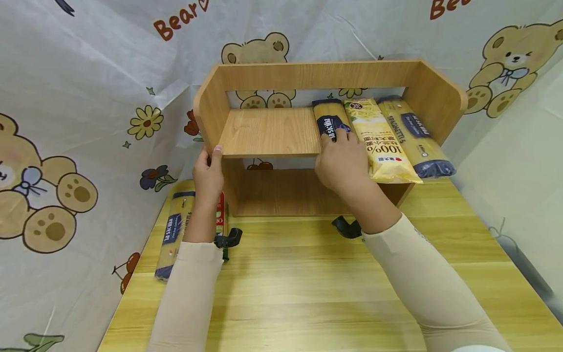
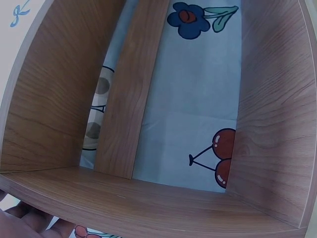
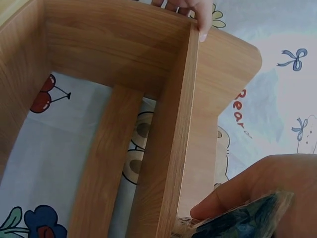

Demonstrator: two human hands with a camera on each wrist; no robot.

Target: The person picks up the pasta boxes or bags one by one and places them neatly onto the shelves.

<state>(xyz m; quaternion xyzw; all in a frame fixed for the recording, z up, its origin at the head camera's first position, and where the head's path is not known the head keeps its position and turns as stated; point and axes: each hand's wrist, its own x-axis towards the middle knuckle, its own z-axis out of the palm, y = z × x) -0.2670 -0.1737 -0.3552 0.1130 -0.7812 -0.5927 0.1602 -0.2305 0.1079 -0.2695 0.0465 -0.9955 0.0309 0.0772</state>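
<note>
The leftmost pasta pack (image 1: 330,121) on the upper board (image 1: 270,132) has its near end under the right hand (image 1: 344,161) — fingers curled, gripping it; a yellow pack (image 1: 379,139) lies beside; the left hand (image 1: 208,177) holds the shelf's left side (image 1: 212,111).

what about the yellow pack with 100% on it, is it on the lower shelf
No, the yellow pack lies on the upper shelf, between two packs with dark blue labels.
</note>
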